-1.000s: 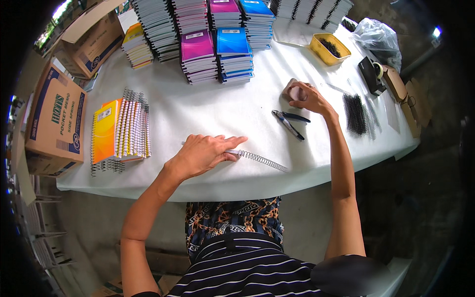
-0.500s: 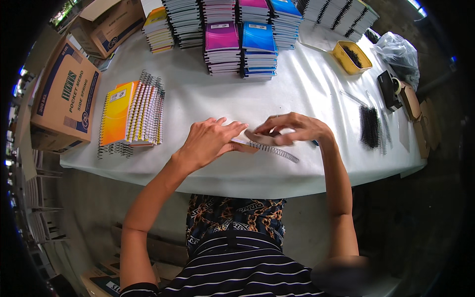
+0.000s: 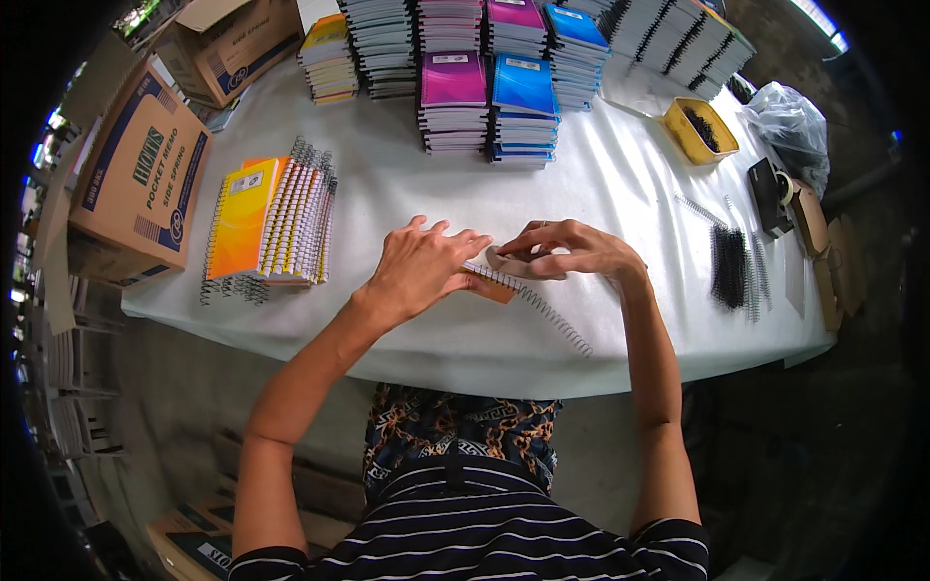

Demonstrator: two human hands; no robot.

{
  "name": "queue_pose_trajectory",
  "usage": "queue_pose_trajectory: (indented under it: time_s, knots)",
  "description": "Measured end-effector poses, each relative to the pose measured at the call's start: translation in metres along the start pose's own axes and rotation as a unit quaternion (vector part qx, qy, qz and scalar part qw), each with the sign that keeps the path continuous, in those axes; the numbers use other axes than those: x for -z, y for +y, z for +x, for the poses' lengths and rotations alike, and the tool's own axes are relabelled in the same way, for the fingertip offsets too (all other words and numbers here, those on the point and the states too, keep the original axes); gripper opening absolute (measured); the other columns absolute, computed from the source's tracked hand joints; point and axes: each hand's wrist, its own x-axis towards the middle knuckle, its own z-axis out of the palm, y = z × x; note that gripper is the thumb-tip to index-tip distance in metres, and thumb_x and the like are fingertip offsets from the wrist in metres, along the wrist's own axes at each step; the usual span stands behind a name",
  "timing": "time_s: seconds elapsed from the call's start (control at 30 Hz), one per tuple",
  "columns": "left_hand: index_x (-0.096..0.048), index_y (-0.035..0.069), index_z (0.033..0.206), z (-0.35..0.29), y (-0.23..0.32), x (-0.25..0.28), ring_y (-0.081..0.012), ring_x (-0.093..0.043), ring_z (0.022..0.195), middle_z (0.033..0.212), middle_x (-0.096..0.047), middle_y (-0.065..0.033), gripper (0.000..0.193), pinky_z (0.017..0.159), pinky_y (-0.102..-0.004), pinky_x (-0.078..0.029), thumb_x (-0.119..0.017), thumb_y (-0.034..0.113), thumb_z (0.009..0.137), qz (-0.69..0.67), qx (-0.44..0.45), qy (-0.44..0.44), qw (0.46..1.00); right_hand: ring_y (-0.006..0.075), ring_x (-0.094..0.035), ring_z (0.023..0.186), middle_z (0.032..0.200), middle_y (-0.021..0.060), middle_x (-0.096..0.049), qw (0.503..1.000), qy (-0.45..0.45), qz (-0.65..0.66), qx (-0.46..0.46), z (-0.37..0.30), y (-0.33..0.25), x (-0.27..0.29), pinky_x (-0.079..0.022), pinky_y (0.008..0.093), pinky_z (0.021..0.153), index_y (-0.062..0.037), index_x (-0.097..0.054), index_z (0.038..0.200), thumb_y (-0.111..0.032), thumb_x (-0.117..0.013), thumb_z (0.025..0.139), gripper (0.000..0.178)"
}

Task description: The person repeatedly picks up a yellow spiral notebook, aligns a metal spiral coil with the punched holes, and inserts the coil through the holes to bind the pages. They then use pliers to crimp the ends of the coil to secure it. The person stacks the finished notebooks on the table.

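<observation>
My left hand is closed on a small notebook with an orange cover, its thumb below and its fingers over the top. A thin wire coil runs through the holes along the notebook's edge, and its long free end trails toward the table's front edge. My right hand is bent over the coiled edge, fingers curled together. A greyish rounded piece shows at its fingertips; I cannot tell whether it is a finger cover or a held tool. To the left lies a pile of yellow-orange notebooks with coils sticking out.
Stacks of purple notebooks and blue notebooks stand at the back. Cardboard boxes flank the left. On the right are a yellow tub of dark bits, loose coils, a tape dispenser and a plastic bag.
The coil's free end swings nearer the table's front edge. My right hand shifts slightly over the notebook's edge, while my left hand keeps its hold. The whole view shifts a little.
</observation>
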Motion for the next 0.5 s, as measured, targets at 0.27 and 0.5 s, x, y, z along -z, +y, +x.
queue_pose_trajectory:
  time_s: [0.27, 0.5]
  knots:
    - [-0.053, 0.025, 0.137, -0.005, -0.006, 0.004, -0.0287, -0.053, 0.127, 0.136, -0.057, 0.0017, 0.07, 0.09, -0.0444, -0.055, -0.078, 0.033, 0.072, -0.094, 0.066, 0.019, 0.993, 0.0309, -0.063, 0.103, 0.114, 0.0155, -0.067, 1.0, -0.002, 0.016, 0.024, 0.009, -0.01, 0.001, -0.046, 0.0423, 0.092, -0.0073, -0.069, 0.12, -0.057, -0.057, 0.081, 0.065]
    - [-0.031, 0.021, 0.151, -0.012, -0.008, -0.024, -0.0241, -0.06, 0.118, 0.143, -0.05, -0.0118, 0.094, 0.097, -0.036, -0.053, -0.081, 0.013, 0.072, -0.432, 0.153, 0.146, 0.877, 0.0297, -0.062, 0.104, 0.113, 0.0161, -0.068, 0.982, 0.022, 0.147, 0.115, 0.01, 0.01, 0.001, -0.045, 0.0416, 0.094, -0.0121, -0.07, 0.119, -0.062, -0.059, 0.077, 0.066]
